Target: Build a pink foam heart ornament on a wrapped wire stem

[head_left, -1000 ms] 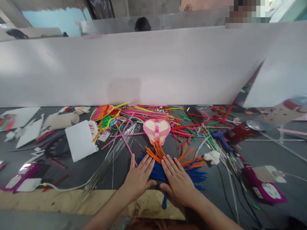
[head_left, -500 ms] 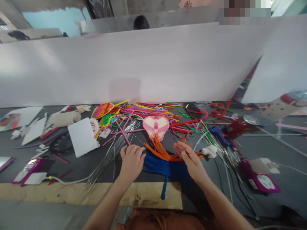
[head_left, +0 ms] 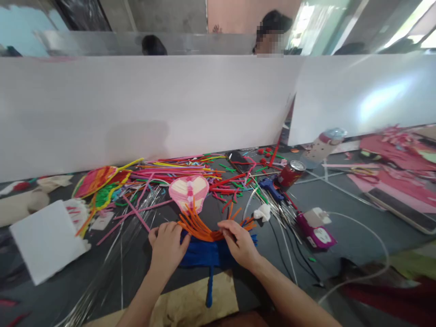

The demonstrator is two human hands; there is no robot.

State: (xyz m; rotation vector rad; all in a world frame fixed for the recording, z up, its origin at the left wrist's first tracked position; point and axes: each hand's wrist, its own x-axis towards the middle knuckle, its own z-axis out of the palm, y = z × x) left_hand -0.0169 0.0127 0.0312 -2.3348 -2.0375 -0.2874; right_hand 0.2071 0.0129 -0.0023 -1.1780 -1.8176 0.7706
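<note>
A pink and cream heart-shaped pipe-cleaner piece (head_left: 188,190) lies on the dark table (head_left: 116,254), with orange pipe cleaners (head_left: 199,229) fanning from its lower tip. Below them lies a bundle of blue pipe cleaners (head_left: 204,254), and a single blue stem (head_left: 209,290) trails toward me. My left hand (head_left: 166,247) is curled over the bundle's left end. My right hand (head_left: 238,243) pinches the orange strands where they meet the blue, with thumb and fingers together. Part of the bundle is hidden under both hands.
Loose multicoloured pipe cleaners (head_left: 170,175) and silver wires (head_left: 136,222) spread around. A blue glue gun (head_left: 270,188), red can (head_left: 289,175), white cloth (head_left: 262,212), magenta socket (head_left: 315,234) and white foam sheet (head_left: 46,240) surround the work. A white partition (head_left: 136,104) stands behind.
The view has swung left and tilted. Both hands lifted from lying flat on the bundle, then came inward, and the right hand's fingers now close on the orange strands.
</note>
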